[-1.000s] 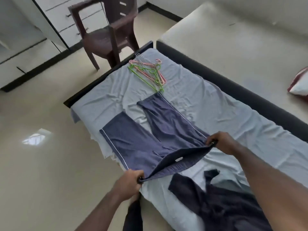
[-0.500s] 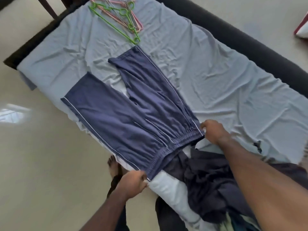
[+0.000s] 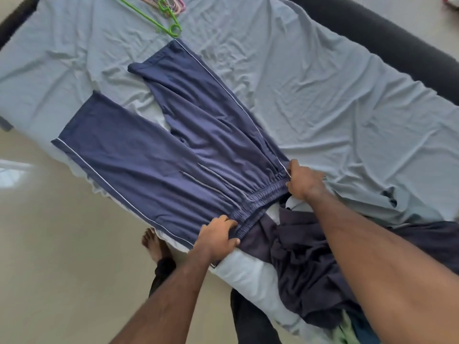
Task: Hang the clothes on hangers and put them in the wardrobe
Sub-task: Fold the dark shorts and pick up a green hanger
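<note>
no readable text, labels, brands or numbers anywhere in view

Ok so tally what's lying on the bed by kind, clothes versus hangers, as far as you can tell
Blue trousers, spread flat, both hands at the waistband: 1
Dark clothes pile, separate garments cannot be told apart: 1 heap
Green hangers: at least 1
Pink hangers, cut off by the frame edge: at least 1
Total: at least 4 items on the bed sheet
</note>
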A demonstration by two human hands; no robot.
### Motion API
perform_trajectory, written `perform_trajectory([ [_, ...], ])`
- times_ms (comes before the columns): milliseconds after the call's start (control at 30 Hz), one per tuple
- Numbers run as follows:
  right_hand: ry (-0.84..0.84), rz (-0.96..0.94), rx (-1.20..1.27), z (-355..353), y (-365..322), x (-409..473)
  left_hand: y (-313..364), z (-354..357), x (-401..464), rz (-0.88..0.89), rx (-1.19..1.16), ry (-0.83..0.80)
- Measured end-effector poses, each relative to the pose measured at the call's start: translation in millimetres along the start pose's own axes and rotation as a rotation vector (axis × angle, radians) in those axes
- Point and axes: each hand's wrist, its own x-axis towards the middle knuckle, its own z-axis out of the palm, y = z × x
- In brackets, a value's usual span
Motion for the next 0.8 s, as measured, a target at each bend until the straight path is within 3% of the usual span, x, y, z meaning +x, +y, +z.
perform_trajectory([
  [67,0.025,0.013,0.099,-0.3,1.2,3.9,-3.8,-8.6,7.5,0.017,-0.112,0.059],
  [200,0.021,0.032,0.160,-5.6,2.4,13.9,-0.4,-24.4,25.6,0.047,-0.011,0.218],
  [333,-0.030,0.025,0.208,-10.0,6.1,19.7,15.4,-23.6,38.4,0.034,0.129,0.009],
  [400,-0.044,-0.005,0.307,-9.0,8.2,19.3,18.2,-23.8,44.9,0.039,-0.028,0.031],
  [467,-0.034,-0.060,0.403,-5.9,8.4,12.8,24.4,-32.7,48.1,0.031,-0.276,0.176],
  [600,0.055,-0.210,0.494,1.8,-7.9,-19.4,45.1,-67.3,56.2,-0.169,-0.691,0.343],
  [800,0.038,-0.393,0.527,14.9,-60.6,-67.8,62.0,-109.7,68.1,-0.240,-0.805,0.417],
])
